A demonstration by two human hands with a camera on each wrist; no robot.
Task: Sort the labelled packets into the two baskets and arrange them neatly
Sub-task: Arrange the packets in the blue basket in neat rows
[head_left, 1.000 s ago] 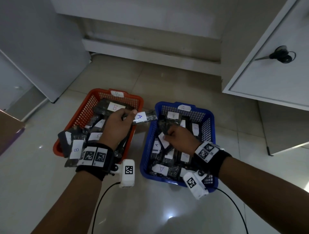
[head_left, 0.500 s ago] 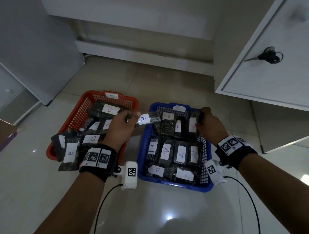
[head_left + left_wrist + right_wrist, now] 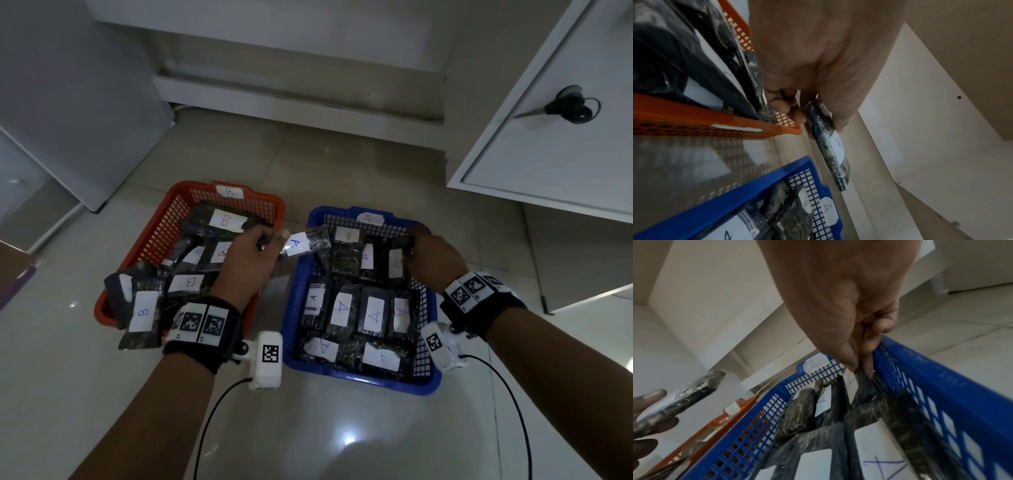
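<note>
Two baskets side by side on a tiled floor (image 3: 342, 428): orange basket (image 3: 161, 219) on the left with a tag "B", blue basket (image 3: 430, 380) on the right with a tag "A".

Left hand (image 3: 248, 263) raised over the right edge of the orange basket, fingers and thumb curled around one end of a dark packet (image 3: 308, 241). Packet marked "A", pointing right, free end reaching over the left rim of the blue basket, not touching the packets below. In the left wrist view the same packet (image 3: 828, 151) in the air between the two baskets, label turned to the side.

Right hand (image 3: 435, 258) at the far right corner of the blue basket. Thumb and fingers (image 3: 865, 352) pinching the top edge of a corner packet (image 3: 397, 262) standing against the right wall, just beside the rim. Letter on this label too blurred in the head view; probably "A", as on its neighbours.

Blue basket filled with A packets (image 3: 373, 313) lying flat in rows, labels up, close together. Orange basket holding B packets (image 3: 224, 219) in a loose pile, some tilted, with a few B packets (image 3: 144, 310) hanging over the near left rim.

White cabinet (image 3: 548, 137) at the right, with scissors (image 3: 565, 108) on it.
</note>
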